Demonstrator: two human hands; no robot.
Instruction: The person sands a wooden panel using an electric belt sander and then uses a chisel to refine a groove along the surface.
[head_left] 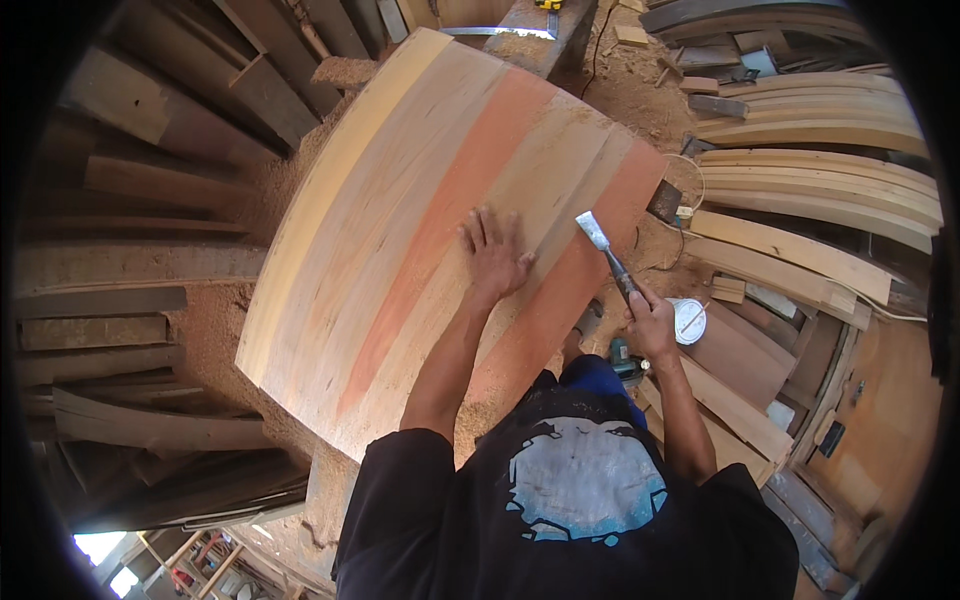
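Observation:
A wide panel of glued wooden boards (440,170) in yellow, pale brown and reddish strips lies in front of me. My left hand (497,258) rests on its middle with the fingers spread, slightly blurred by motion. In my right hand (652,322), closed round the dark handle, is a chisel (592,232) with a flat blade smeared whitish. The blade points up and to the left, over the panel's reddish right-hand strip. Just right of that hand stands a white round tub (690,321) with a thin stick across its top.
Stacked planks (810,180) line the right side, and dark timber (140,250) leans along the left. A green power tool (625,362) sits by my legs. Sawdust (215,345) covers the floor. A metal square (500,32) and a yellow tool (548,5) lie beyond the panel. Cords run at the right.

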